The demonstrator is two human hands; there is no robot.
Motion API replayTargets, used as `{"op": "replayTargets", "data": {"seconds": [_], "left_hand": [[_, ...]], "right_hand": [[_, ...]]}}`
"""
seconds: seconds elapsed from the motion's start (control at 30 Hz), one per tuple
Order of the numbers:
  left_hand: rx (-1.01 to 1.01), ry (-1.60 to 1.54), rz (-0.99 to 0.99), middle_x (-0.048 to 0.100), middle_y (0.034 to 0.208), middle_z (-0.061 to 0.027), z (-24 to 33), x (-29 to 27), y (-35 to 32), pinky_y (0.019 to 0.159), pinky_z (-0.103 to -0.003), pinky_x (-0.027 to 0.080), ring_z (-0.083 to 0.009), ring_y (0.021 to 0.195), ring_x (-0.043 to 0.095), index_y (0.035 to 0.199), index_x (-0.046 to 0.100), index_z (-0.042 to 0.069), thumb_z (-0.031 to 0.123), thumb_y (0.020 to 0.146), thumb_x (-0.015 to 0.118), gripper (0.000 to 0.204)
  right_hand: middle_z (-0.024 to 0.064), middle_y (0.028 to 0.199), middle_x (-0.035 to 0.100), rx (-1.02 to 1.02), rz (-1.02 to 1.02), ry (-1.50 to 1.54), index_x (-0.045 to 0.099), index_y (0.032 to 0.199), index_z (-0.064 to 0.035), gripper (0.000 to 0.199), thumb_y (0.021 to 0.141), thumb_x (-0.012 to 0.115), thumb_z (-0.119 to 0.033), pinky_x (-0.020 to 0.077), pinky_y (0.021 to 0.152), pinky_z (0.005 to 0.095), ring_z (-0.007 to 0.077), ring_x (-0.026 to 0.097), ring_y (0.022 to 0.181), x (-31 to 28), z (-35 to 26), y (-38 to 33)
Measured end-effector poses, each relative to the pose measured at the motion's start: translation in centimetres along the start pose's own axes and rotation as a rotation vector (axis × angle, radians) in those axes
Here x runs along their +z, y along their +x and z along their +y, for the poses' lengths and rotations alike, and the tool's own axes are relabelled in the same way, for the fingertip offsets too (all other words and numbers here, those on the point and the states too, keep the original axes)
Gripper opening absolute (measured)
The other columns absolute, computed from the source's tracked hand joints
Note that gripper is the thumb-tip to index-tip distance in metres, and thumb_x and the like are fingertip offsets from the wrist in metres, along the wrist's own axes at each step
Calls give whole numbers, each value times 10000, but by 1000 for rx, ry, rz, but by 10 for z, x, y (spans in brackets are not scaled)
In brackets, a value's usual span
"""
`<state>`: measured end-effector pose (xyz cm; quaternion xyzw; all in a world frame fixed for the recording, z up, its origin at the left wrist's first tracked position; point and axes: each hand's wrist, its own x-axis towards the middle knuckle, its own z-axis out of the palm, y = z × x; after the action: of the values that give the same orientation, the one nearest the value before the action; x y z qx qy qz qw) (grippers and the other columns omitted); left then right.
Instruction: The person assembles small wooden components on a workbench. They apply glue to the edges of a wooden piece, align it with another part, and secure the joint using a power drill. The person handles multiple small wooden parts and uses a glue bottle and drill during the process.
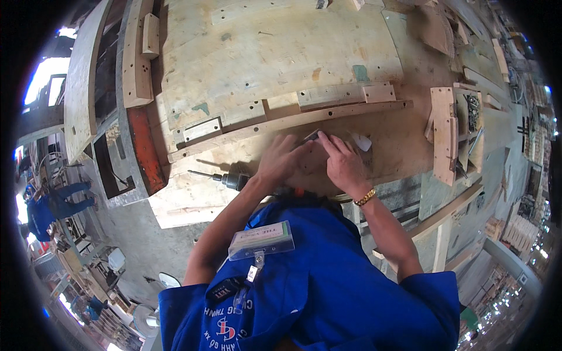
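My left hand (280, 158) is over the near part of the wooden bench, its fingers smeared by motion. Close to its right, my right hand (345, 164), with a gold-coloured band (365, 198) at the wrist, has its fingers drawn together at a small dark, thin object (311, 137). That object lies between the two hands; its kind is too small to make out. Just beyond them runs a long narrow wooden strip (287, 121) with several holes. A power drill (234, 179) with a long bit rests left of my left hand, partly hidden by my forearm.
Small wooden blocks (202, 131) line the strip's far side on a plywood board (275, 52). A whitish scrap (362, 142) is beside my right hand. At right stands a wooden box (468, 123) with metal fasteners. An orange-red bar (146, 149) edges the left. Another person (50, 205) is far left.
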<state>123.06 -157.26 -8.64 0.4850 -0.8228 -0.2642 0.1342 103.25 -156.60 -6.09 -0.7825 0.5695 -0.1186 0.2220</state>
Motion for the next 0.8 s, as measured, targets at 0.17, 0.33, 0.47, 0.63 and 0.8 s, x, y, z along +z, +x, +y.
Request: {"op": "replayTargets", "data": {"seconds": [0.17,0.33,0.47,0.63,0.8], "left_hand": [[-88,-82,174,432,1198,-192,24,1,-14,877,-457,426,-386,1052,476,1337,408,178,198,643,729,765],[-391,-635,200,430,1238,-215,30,-5,-15,928,-435,410,-355,1123,476,1336,326,87,175,629,775,841],[-438,-1059,376,466,1206,-194,35,-45,-21,987,-398,376,-289,1168,462,1352,214,55,125,621,802,940],[-448,-692,712,494,1171,-205,-27,-116,5,927,-380,419,-280,1080,517,1341,221,27,182,620,825,954],[-412,-570,961,522,1116,-217,-151,-200,44,889,-382,439,-310,1008,545,1339,279,-51,309,608,850,995]], "right_hand": [[200,1113,600,338,66,434,490,1259,6,430,845,516,-110,471,845,379,331,606,945,-6,12,1],[121,1171,582,653,105,993,503,1230,55,466,876,597,-234,459,864,322,177,561,1041,5,14,-18],[76,1191,545,487,-150,1414,472,1246,25,508,840,650,-224,422,920,321,169,529,1068,-17,-36,17],[83,1162,551,133,-294,1406,452,1233,24,483,821,649,-136,425,914,321,175,526,1072,-27,-107,145],[39,956,610,127,-307,1307,570,1074,-13,356,812,633,-246,492,617,227,96,587,790,25,-167,321]]}}
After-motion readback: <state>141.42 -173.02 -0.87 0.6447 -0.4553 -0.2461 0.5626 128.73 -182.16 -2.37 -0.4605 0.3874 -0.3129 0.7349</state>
